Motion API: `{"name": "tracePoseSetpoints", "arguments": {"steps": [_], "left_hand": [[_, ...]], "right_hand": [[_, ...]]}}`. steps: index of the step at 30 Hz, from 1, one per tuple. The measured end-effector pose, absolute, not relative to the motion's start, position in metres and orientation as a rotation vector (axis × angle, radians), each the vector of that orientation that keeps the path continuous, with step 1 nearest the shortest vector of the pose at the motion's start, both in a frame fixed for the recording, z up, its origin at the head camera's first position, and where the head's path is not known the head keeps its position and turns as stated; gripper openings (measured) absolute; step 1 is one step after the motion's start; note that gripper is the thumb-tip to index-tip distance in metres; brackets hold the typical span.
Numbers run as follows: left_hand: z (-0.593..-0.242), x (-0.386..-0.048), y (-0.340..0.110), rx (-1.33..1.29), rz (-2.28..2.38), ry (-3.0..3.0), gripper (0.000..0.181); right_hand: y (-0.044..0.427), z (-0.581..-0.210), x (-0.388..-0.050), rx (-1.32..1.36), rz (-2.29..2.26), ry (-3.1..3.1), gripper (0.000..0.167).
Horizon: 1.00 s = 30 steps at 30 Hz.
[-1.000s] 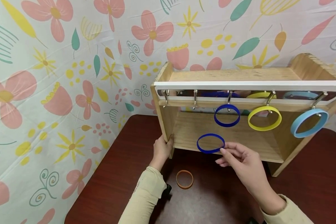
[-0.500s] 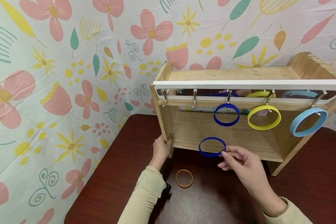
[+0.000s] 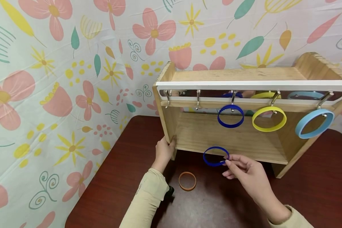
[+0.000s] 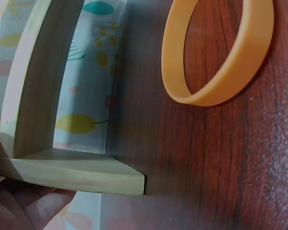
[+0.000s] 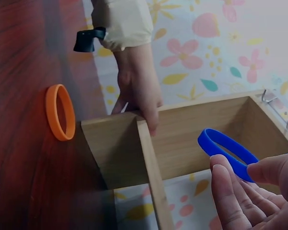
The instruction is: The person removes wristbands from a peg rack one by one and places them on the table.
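My right hand (image 3: 249, 174) pinches a dark blue silicone wristband (image 3: 213, 164) between thumb and fingers, in front of the wooden shelf's lower board (image 3: 231, 133). In the right wrist view the held wristband (image 5: 225, 147) tilts up from the fingertips. My left hand (image 3: 163, 151) grips the left side panel of the shelf near its bottom. On the table below lies an orange wristband (image 3: 187, 189), which looks large in the left wrist view. Another dark blue wristband (image 3: 231, 126), a yellow wristband (image 3: 269, 129) and a light blue wristband (image 3: 305, 135) each hang from a hook on the shelf.
The hook rail (image 3: 185, 94) runs along the shelf's upper front. Its two left hooks, one of them the leftmost hook (image 3: 167, 99), carry nothing. The dark red table (image 3: 111, 180) meets a flower-print cloth (image 3: 97, 63) behind and at the left.
My right hand has lowered a little with the blue wristband, bringing it from in front of the lower board to that board's front edge. The left hand keeps its grip on the side panel.
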State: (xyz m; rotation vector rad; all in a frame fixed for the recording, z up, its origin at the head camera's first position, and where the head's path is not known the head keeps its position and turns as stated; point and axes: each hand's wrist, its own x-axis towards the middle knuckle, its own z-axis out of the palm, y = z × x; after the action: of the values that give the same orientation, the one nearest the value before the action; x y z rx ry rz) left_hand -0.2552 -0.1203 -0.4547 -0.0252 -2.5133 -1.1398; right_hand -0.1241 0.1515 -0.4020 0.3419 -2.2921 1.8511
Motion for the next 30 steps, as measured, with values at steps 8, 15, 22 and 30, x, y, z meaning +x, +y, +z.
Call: {"name": "tracePoseSetpoints", "arguments": {"steps": [8,15,22,30], "left_hand": [[-0.455,-0.256,-0.12,-0.024,-1.131,-2.513,0.026],[-0.455,-0.256,-0.12,-0.025,-1.122,-2.509,0.028],[-0.455,-0.256,-0.12,-0.028,-1.13,-2.517,0.026],[-0.456,-0.257,-0.12,-0.035,-1.133,-2.518,0.026]], "right_hand": [[0.151,-0.409,-0.123,0.364,1.848,-2.283,0.022],[0.152,-0.414,-0.122,0.342,1.874,-2.318,0.026],[0.153,-0.42,-0.121,0.312,1.927,-2.334,0.027],[0.154,-0.429,-0.118,0.271,1.966,-2.368,0.028]]}}
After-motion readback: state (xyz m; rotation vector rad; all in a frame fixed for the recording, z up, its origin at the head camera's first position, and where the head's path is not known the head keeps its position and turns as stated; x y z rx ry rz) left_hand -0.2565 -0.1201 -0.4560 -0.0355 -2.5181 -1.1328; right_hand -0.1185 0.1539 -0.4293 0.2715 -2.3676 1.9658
